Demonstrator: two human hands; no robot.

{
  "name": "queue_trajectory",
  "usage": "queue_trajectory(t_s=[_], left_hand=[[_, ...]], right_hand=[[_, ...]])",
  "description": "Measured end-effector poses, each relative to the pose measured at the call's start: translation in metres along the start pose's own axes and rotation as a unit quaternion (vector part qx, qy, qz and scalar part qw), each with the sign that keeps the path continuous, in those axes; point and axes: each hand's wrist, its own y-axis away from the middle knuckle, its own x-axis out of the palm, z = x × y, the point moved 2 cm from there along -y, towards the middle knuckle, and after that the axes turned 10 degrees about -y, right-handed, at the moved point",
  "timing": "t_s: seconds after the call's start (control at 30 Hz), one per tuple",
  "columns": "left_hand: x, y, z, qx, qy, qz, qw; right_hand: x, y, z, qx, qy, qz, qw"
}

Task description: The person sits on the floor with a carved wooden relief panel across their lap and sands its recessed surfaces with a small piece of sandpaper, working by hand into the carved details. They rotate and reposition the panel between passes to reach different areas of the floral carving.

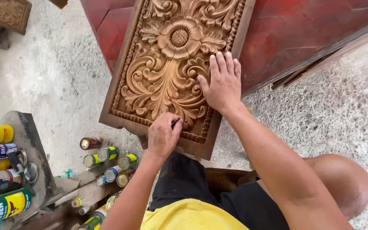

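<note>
Resting tilted across the person's lap and against a red wooden surface (303,38) on the far side, the carved wooden panel (167,72) shows a central flower with scrolling leaves inside a beaded border and a plain darker frame. The left hand (163,135) is closed at the near edge of the carving, its fingers pressed together around a small dark tool (176,123), of which only a tip shows; what kind of tool it is cannot be told. The right hand (221,83) lies flat with fingers spread over the right side of the relief, bearing down on the panel.

Working such fine relief well seems to call for short, light strokes that follow the curl of each leaf, the tool kept low so it does not skid onto the raised beads just beside it. The flat hand does best staying firm and wide, clear of the tool's path, so the panel cannot rock on the knees.

On the concrete floor (64,76) to the near left stands a cluster of small cans (107,159), some lying on their sides, and further left a dark wooden rack (33,149) holds larger tins (3,206). Another carved piece (7,12) sits at the far left corner.
</note>
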Motion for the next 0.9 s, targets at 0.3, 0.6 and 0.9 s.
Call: queue_trajectory(t_s=[0.3, 0.6, 0.9], left_hand=[[-0.022, 0.023, 0.023, -0.06, 0.031, 0.013, 0.998], [-0.026, -0.006, 0.025, -0.126, 0.033, 0.009, 0.991], [-0.011, -0.007, 0.01, -0.19, 0.028, -0.015, 0.981]], right_hand=[[0.023, 0.005, 0.017, 0.006, -0.024, -0.003, 1.0], [0.034, -0.013, 0.021, -0.026, 0.004, -0.029, 0.999], [0.036, -0.006, 0.015, -0.007, -0.011, -0.011, 1.0]])
